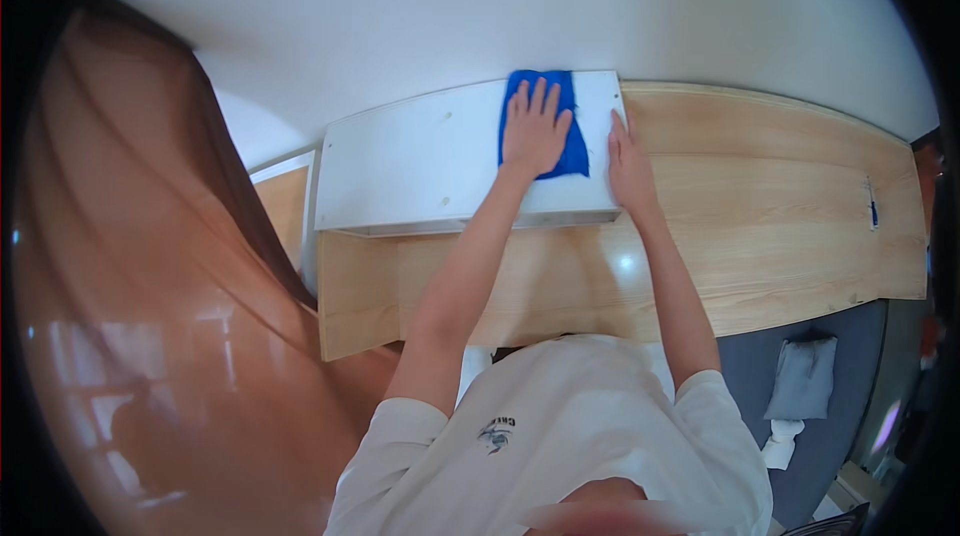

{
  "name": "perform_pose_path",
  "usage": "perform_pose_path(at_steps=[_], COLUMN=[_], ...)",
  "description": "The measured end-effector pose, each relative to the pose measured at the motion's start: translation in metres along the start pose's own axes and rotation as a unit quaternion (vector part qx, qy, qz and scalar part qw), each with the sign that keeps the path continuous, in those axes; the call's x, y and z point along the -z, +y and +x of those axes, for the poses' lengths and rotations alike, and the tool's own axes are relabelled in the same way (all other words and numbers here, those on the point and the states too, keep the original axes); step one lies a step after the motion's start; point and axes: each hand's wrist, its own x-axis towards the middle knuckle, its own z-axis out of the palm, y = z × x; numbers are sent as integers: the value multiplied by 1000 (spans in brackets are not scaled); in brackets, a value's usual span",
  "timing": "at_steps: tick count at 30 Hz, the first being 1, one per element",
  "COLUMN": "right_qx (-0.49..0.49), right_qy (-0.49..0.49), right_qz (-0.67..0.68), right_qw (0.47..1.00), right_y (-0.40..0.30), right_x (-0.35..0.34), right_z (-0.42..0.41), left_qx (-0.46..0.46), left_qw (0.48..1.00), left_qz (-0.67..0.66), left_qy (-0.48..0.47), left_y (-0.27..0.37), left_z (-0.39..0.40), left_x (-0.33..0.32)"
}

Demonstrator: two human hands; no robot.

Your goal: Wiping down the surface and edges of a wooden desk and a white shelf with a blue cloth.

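My left hand (535, 134) lies flat with its fingers spread on a blue cloth (574, 159). The cloth is laid over the right part of the white top board of a shelf unit (390, 164), its far edge close to the wall. My right hand (631, 174) rests against the right end of that unit, fingers along the upper edge, holding nothing I can see. Beneath the unit, a light wood-grain desk (735, 236) stretches to both sides, and my forearms reach across it.
A pale wall (525, 3) rises behind the unit. An orange-brown curtain (172, 236) hangs at left. A small blue-handled tool (872, 212) lies at the desk's right end. Lower right, a grey cushion (802, 378) and a white cloth-like item (781, 444) rest on a dark grey surface.
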Motion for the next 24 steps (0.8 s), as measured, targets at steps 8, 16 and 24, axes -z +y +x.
perform_pose_path(at_steps=[8,16,24], right_qx=[22,56,27], right_qy=[12,39,35], right_qz=[-3,2,-64], right_qw=[1000,998,997], right_y=[2,7,9], right_x=[-7,-8,-6], right_z=[4,10,7], left_qx=[95,-9,-33], left_qw=[993,998,998], left_qz=[76,36,41], left_qy=[-8,-44,-21], left_y=[-132,-3,-40], left_z=[-40,-48,-52], left_x=[32,20,30])
